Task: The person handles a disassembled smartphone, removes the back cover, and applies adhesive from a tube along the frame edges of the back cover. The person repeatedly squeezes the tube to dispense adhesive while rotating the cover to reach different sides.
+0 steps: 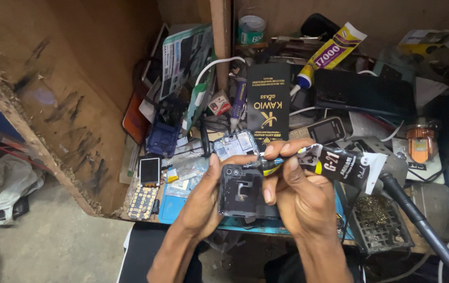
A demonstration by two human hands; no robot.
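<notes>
Above the blue mat (174, 207), the left hand (203, 202) was clamped around the left edge of a dark phone back frame (241, 191) at centre. At three o'clock of the frame, the right hand (300, 196) was closed on a crumpled black glue tube (337, 165), its nozzle touching the frame's top edge. A keypad phone (325, 131) lay at one o'clock.

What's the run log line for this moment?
left hand: holds phone back cover | right hand: squeezes black glue tube, nozzle at cover | workbench: cluttered
</notes>
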